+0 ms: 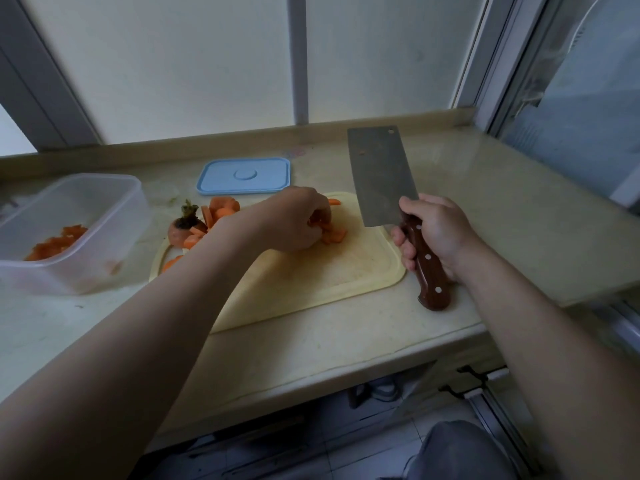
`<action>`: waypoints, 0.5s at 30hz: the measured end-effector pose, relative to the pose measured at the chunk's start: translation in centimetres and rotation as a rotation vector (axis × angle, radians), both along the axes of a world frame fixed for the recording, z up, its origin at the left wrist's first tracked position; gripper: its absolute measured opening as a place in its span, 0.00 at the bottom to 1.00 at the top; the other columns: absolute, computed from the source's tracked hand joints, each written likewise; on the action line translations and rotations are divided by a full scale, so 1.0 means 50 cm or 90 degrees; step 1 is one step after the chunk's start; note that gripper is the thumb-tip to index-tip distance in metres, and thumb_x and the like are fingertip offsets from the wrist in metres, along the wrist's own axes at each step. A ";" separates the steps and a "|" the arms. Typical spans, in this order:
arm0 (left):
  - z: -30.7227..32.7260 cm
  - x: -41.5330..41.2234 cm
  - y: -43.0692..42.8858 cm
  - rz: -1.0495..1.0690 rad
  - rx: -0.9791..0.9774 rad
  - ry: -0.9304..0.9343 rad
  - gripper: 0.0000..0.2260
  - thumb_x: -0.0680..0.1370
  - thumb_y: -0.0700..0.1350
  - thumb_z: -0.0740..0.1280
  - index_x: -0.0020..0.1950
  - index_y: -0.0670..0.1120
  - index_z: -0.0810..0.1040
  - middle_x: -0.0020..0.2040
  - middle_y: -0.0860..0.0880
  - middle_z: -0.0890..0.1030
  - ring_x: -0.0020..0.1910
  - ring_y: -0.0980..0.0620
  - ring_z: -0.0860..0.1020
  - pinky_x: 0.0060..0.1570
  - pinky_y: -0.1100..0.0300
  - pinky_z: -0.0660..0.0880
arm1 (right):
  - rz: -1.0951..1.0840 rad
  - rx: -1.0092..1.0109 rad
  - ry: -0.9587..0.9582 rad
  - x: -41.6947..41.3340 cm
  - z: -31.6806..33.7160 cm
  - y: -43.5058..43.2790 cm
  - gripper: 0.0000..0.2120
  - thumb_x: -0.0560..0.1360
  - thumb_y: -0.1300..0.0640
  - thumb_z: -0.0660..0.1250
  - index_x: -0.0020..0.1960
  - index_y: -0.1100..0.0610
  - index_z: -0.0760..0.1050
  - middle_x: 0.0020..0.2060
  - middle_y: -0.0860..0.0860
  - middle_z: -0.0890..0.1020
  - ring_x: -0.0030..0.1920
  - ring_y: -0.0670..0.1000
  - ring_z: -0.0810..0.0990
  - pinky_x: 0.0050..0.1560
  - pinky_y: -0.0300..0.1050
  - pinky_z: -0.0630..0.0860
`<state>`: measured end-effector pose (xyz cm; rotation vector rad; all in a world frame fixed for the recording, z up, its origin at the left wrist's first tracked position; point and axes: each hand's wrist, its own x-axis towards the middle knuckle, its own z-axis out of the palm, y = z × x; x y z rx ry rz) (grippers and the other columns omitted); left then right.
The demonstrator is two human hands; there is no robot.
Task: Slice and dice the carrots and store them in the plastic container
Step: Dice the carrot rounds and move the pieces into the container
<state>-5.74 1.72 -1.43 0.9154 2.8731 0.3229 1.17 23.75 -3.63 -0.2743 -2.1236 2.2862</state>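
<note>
Fingers (317, 220) of the left hand (294, 220) curl, bunching carrot slices (334, 235) on the cutting board (311, 278); right hand (433, 233) grips the raised cleaver (381, 174); dicing seems underway; next, likely a chop clear of fingertips.

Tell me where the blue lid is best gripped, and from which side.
Probably by its rim at the right short edge, coming from the right and above. The blue lid lies flat on the counter, so only the raised rim offers a pinch; the left hand and carrot slices crowd its near edge, while the right end looks free.
</note>
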 end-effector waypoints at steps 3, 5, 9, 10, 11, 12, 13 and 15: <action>0.005 0.000 -0.005 0.008 -0.032 0.004 0.14 0.78 0.47 0.67 0.64 0.50 0.77 0.51 0.51 0.77 0.47 0.52 0.76 0.47 0.58 0.75 | 0.003 0.002 0.002 -0.001 -0.002 0.000 0.09 0.85 0.57 0.59 0.49 0.60 0.71 0.27 0.57 0.75 0.20 0.51 0.69 0.21 0.40 0.69; 0.007 0.001 -0.010 0.020 -0.046 0.005 0.17 0.78 0.49 0.68 0.67 0.50 0.75 0.48 0.52 0.76 0.45 0.53 0.76 0.44 0.60 0.74 | 0.004 0.004 0.002 -0.002 -0.003 0.000 0.09 0.85 0.57 0.59 0.49 0.60 0.72 0.27 0.58 0.75 0.20 0.51 0.69 0.21 0.40 0.69; 0.013 0.001 -0.021 0.050 -0.019 0.010 0.15 0.77 0.52 0.69 0.62 0.49 0.79 0.50 0.50 0.78 0.46 0.51 0.78 0.50 0.56 0.79 | -0.003 0.006 0.004 -0.002 -0.002 -0.002 0.09 0.85 0.57 0.59 0.48 0.60 0.71 0.27 0.58 0.74 0.19 0.51 0.69 0.21 0.41 0.69; 0.014 0.001 -0.021 0.049 0.006 0.005 0.14 0.77 0.53 0.69 0.61 0.50 0.80 0.51 0.51 0.79 0.47 0.52 0.78 0.50 0.57 0.78 | -0.005 0.006 0.004 -0.001 -0.002 -0.002 0.09 0.85 0.57 0.59 0.48 0.60 0.70 0.27 0.58 0.75 0.19 0.52 0.69 0.21 0.40 0.69; 0.016 0.002 -0.020 0.043 0.032 -0.006 0.14 0.76 0.53 0.70 0.60 0.50 0.80 0.52 0.51 0.80 0.47 0.53 0.78 0.50 0.59 0.78 | -0.007 0.004 0.004 -0.001 -0.002 -0.002 0.09 0.85 0.57 0.59 0.47 0.60 0.70 0.27 0.58 0.75 0.19 0.52 0.69 0.21 0.40 0.69; 0.017 0.005 -0.016 0.033 0.053 -0.020 0.14 0.76 0.54 0.70 0.59 0.50 0.80 0.52 0.52 0.80 0.47 0.54 0.78 0.49 0.60 0.77 | -0.008 0.003 0.004 0.000 -0.002 -0.002 0.09 0.85 0.57 0.59 0.47 0.60 0.70 0.26 0.57 0.75 0.19 0.51 0.69 0.21 0.40 0.69; 0.017 0.008 -0.012 0.018 0.065 -0.032 0.14 0.76 0.55 0.70 0.59 0.51 0.80 0.52 0.53 0.79 0.48 0.55 0.77 0.49 0.61 0.76 | -0.009 0.000 0.005 0.000 -0.002 -0.002 0.10 0.85 0.58 0.59 0.47 0.60 0.70 0.26 0.57 0.75 0.19 0.51 0.69 0.21 0.40 0.69; 0.016 0.013 -0.003 -0.019 0.064 -0.040 0.12 0.77 0.51 0.70 0.59 0.52 0.80 0.54 0.54 0.77 0.49 0.56 0.76 0.50 0.62 0.75 | -0.014 -0.008 0.006 0.001 -0.001 -0.002 0.10 0.85 0.57 0.59 0.46 0.59 0.70 0.27 0.58 0.74 0.19 0.51 0.68 0.20 0.40 0.69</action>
